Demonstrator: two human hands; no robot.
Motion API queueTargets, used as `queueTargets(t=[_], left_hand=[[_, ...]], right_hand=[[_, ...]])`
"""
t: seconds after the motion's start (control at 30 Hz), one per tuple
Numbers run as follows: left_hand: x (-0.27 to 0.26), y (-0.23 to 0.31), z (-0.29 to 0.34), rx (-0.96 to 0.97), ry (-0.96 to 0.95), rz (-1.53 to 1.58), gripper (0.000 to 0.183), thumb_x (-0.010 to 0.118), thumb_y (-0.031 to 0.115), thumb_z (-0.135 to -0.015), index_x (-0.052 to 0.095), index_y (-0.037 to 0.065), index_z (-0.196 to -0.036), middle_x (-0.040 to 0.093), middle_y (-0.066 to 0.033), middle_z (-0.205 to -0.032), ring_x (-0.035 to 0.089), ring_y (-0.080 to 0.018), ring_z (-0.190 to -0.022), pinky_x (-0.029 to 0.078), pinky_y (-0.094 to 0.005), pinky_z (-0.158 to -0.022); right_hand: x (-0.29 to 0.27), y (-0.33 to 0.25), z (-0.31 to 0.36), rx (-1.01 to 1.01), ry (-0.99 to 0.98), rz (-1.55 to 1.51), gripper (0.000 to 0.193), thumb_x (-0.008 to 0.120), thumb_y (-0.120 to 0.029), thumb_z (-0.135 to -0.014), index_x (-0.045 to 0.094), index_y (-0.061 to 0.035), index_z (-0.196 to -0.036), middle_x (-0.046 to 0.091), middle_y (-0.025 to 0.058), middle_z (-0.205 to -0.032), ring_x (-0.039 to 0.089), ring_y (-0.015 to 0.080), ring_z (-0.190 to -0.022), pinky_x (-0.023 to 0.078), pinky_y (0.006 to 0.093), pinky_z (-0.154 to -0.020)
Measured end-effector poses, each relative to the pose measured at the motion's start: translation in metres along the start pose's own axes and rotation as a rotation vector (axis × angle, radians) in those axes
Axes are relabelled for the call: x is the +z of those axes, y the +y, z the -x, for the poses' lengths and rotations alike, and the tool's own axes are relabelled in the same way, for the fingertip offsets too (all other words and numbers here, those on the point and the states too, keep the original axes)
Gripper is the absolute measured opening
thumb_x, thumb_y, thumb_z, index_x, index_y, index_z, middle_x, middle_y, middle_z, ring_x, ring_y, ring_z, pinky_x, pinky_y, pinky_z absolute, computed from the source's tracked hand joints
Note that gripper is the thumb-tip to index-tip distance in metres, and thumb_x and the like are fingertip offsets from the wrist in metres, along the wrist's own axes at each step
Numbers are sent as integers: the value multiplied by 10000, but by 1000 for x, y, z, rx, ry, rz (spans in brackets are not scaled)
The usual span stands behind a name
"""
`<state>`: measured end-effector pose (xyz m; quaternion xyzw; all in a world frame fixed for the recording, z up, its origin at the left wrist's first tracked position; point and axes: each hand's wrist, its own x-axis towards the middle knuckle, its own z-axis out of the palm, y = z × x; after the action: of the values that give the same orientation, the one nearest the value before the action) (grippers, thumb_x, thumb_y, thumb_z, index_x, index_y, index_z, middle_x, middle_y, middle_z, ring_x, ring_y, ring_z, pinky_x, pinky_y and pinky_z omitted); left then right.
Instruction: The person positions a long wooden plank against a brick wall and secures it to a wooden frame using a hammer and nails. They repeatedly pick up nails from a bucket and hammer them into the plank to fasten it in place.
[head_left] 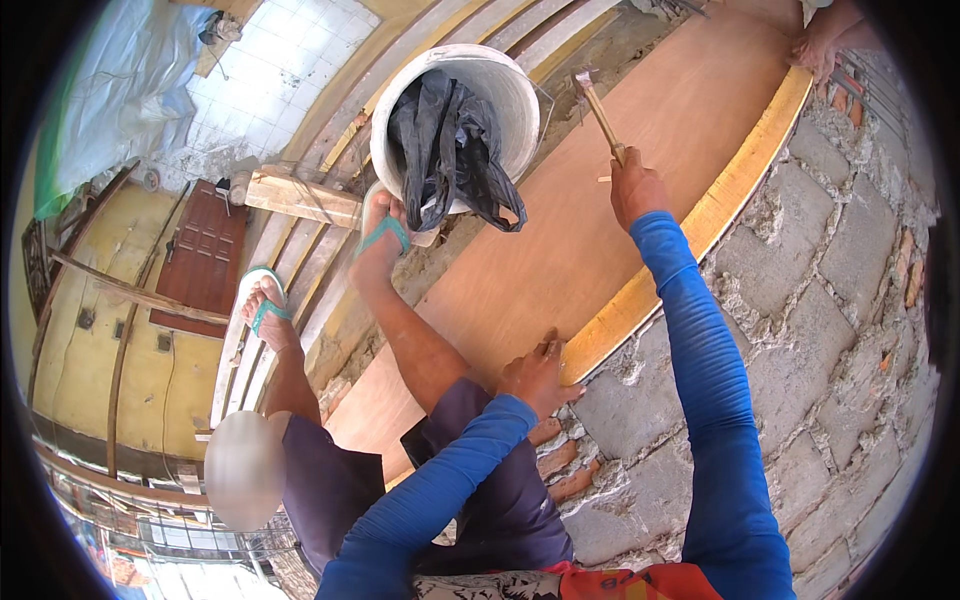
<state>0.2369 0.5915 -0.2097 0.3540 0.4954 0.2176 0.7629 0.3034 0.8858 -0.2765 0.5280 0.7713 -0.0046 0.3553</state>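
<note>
My right hand point(637, 190) is closed round the wooden handle of a hammer point(603, 122), raised over a long plywood panel point(600, 235). The hammer's metal head points away from me. A thick yellowish wooden batten point(690, 262) runs along the panel's right edge. Lower down, my left hand point(537, 378) grips the batten at that edge, fingers over the panel side and thumb on the wall side. A co-worker's hand point(817, 55) rests at the far end of the panel.
A white bucket point(518, 95) with black plastic bags point(450, 140) stands left of the panel, near my sandalled feet. Long planks point(480, 35) and a short timber block point(305, 197) lie there. A rough grey block wall point(780, 330) borders the right side. Another person is at lower left.
</note>
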Motion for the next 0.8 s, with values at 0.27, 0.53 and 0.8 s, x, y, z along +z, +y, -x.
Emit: queueTargets(t=[0.27, 0.53, 0.8], left_hand=[[3, -8, -4, 33, 30, 145, 881, 746, 404, -758, 399, -73, -1412, 572, -271, -1307, 638, -391, -1089, 510, -428, -958], [8, -7, 1, 17, -54, 130, 868, 763, 393, -754, 402, -71, -1392, 483, -279, -1413, 650, -383, -1069, 539, -433, -909], [8, -10, -3, 74, -6, 144, 956, 739, 383, -759, 311, -107, -1459, 617, -306, -1193, 655, -396, -1032, 519, -431, -923]], right_hand=[[-58, -71, 13, -105, 237, -276, 262, 477, -328, -1018, 444, -78, -1089, 667, 288, -833, 643, 507, -797, 509, 584, -702], [-61, -50, -1, -63, 270, -211, 236, 520, -295, -1008, 464, -80, -1086, 655, 298, -825, 628, 520, -783, 501, 555, -630], [33, 0, 20, 67, 112, -146, 261, 551, -300, -993, 469, -76, -1099, 651, 308, -833, 633, 518, -791, 500, 563, -670]])
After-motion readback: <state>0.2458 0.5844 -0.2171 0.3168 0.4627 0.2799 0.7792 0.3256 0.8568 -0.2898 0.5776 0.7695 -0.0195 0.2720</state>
